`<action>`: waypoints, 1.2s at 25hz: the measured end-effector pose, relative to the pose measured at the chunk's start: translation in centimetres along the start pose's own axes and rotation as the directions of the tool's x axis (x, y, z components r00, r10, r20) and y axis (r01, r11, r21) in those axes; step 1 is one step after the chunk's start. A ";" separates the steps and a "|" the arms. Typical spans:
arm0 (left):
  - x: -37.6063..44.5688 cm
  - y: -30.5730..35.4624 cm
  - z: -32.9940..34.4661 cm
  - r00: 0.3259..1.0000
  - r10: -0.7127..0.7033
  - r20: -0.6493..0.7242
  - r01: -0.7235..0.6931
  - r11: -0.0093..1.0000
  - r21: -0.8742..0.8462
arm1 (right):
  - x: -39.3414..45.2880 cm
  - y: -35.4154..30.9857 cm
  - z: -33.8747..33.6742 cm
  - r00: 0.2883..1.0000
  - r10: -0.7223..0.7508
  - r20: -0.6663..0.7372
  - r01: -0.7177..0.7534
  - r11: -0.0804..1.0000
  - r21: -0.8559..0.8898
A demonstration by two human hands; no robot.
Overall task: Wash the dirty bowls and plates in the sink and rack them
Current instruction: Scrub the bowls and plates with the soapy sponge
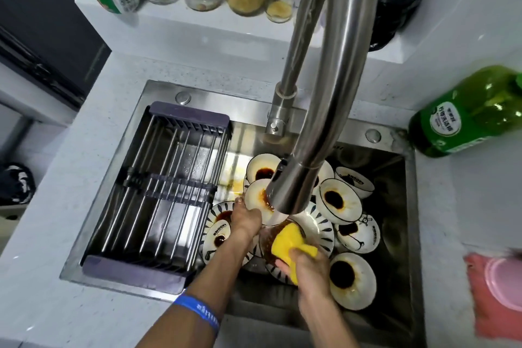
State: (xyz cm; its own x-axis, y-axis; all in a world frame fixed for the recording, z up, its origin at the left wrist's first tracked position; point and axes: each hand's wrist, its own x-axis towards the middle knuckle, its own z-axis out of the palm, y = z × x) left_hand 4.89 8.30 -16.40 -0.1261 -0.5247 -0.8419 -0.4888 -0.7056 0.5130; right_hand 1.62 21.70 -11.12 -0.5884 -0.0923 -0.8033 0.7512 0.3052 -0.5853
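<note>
Steel sink [395, 234] sat sunk in the white counter, water running from its curved faucet [293, 178]. My left hand [244, 219] gripped a sauce-smeared bowl [268, 246] under the stream at the basin's middle, while my right hand [306, 268] squeezed a yellow sponge [291, 243] into it. Dirty white bowls and plates [339, 200] crowded the basin; the dark slatted rack [166, 192] spanned its left side.
</note>
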 end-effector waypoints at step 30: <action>-8.7 2.1 -11.4 0.964 0.261 -0.040 -0.240 0.928 0.284 | -5.8 0.6 7.3 0.505 -0.293 0.812 0.854 0.306 -0.421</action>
State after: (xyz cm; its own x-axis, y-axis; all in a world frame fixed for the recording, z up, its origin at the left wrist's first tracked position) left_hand 14.77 5.95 -6.10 -0.2146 -0.7095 -0.6713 -0.6688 -0.3942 0.6304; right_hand 7.69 15.56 -7.61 -0.2743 -0.9055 -0.3238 -0.3987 0.4135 -0.8186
